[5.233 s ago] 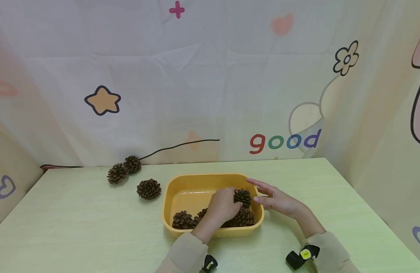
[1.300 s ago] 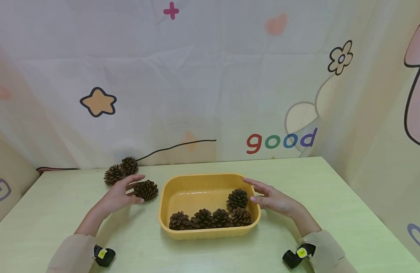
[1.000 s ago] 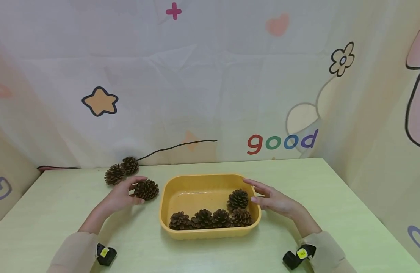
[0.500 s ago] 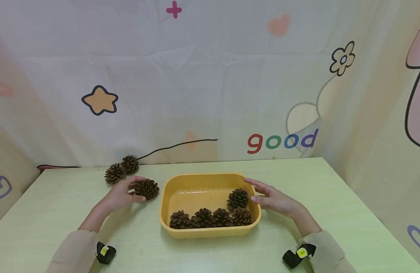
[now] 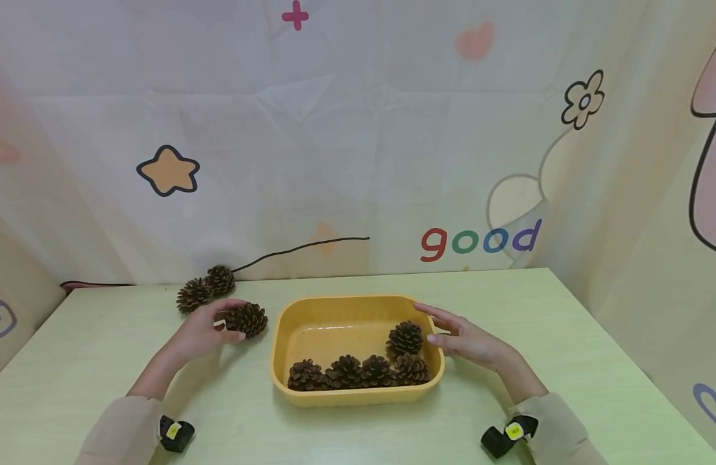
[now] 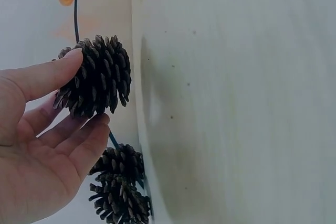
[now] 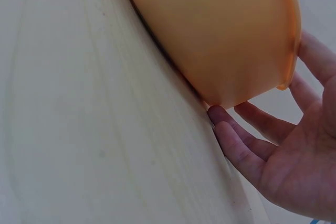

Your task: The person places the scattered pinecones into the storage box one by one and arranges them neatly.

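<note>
My left hand (image 5: 203,332) holds a brown pine cone (image 5: 247,320) left of the yellow plastic tub (image 5: 358,395). In the left wrist view the thumb (image 6: 55,74) lies on one side of the pine cone (image 6: 102,77) and the fingers on the other. My right hand (image 5: 471,342) rests its fairly straight fingers and thumb against the tub's right end; in the right wrist view some fingertips touch the wall near its base. Inside the tub, several pine cones (image 5: 346,372) line the near side, and another pine cone (image 5: 405,339) sits behind them at the right.
Two more pine cones (image 5: 195,295) stand together at the table's back left, beyond my left hand. A printed cloth (image 5: 346,161) hangs behind the pale table (image 5: 247,426), with cloth at both sides too. A small black camera (image 5: 176,434) sits at each wrist.
My left hand has left the tub, where it was at a pine cone on the right, and gone left to grip another cone. That cone has since shifted slightly. The right hand stays put.
</note>
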Demonstrator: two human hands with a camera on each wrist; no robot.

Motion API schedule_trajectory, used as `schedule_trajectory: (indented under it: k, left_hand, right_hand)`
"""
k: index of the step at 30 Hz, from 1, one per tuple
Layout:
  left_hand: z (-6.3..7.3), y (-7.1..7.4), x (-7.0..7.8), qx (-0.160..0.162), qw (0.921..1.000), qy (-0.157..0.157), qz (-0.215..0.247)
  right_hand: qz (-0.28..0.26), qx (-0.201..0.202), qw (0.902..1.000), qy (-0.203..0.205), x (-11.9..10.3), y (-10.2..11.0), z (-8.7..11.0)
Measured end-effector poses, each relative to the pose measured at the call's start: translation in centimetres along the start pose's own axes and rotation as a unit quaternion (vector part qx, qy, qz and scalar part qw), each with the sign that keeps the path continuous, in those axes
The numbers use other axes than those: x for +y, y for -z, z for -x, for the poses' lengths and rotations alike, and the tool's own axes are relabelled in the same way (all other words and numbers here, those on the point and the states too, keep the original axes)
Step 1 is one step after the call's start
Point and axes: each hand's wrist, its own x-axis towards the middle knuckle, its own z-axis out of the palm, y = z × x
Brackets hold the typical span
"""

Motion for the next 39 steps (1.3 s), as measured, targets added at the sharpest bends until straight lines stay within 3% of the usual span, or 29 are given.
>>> schedule_trajectory:
  k: [11,23,39]
  left_hand:
    - [0.7,0.4,0.7,0.029,0.9992,-0.025,0.012]
    - [1.8,1.0,2.3,0.047,0.9984,-0.02,0.024]
    - [2.6,0.5,3.7,0.068,0.9967,-0.007,0.044]
  right_hand:
    - [-0.001,0.0,1.0,-0.003,0.0,-0.1,0.0]
    - [-0.002,-0.002,1.0,-0.001,-0.1,0.0,0.1]
    - [-0.004,0.0,1.0,-0.001,-0.1,-0.1,0.1]
